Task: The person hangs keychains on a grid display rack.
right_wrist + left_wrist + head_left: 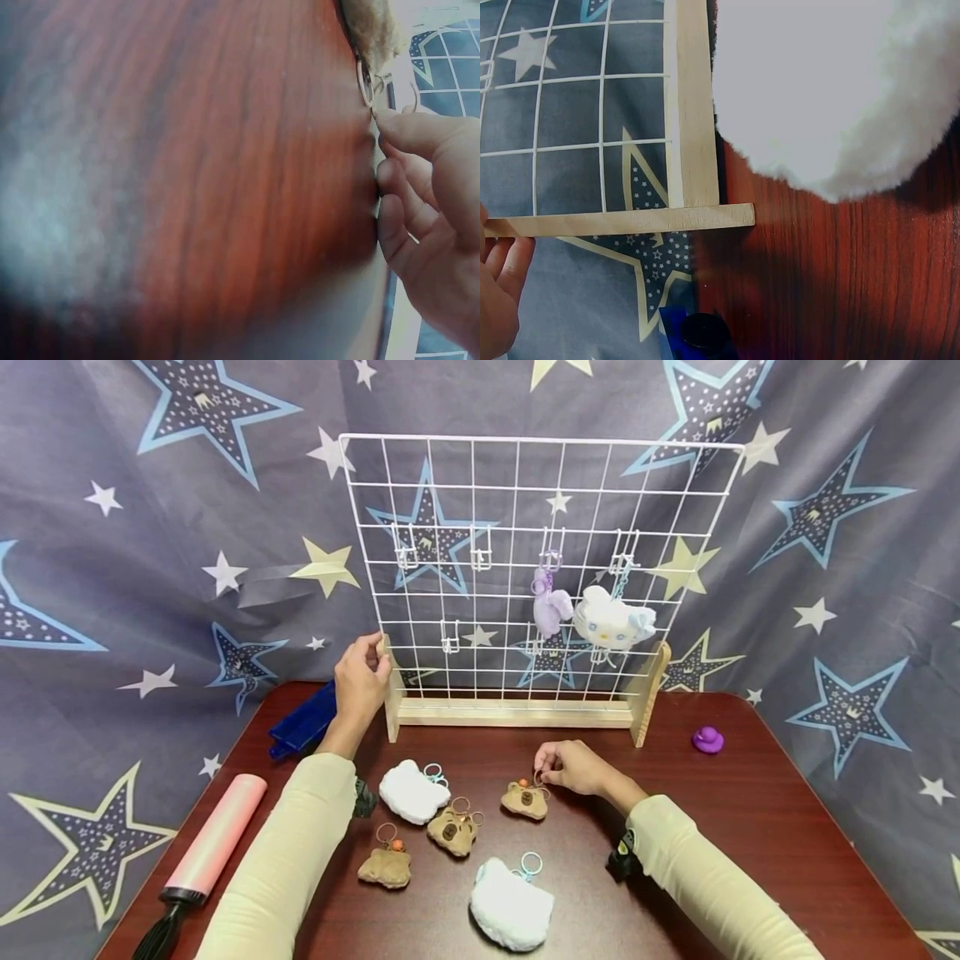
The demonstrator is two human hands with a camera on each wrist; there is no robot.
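My left hand (362,678) grips the left wooden post (393,693) of an upright white wire display rack (517,442); in the left wrist view its fingers (514,270) reach the wood at the left edge. My right hand (577,767) pinches the metal ring of a brown plush keychain (525,802) with an orange ball, low over the table or touching it. In the right wrist view thumb and forefinger meet at the ring (365,82). From the rack's hooks hang a purple plush keychain (551,606) and a white cat plush keychain (611,620).
White plush keychains (414,792) and brown ones (453,832) lie on the dark red table (600,910). A pink pump (225,835) and a blue object (303,722) are at left, a purple rubber duck (708,740) at right. Bare white hooks (481,558) hang on the grid.
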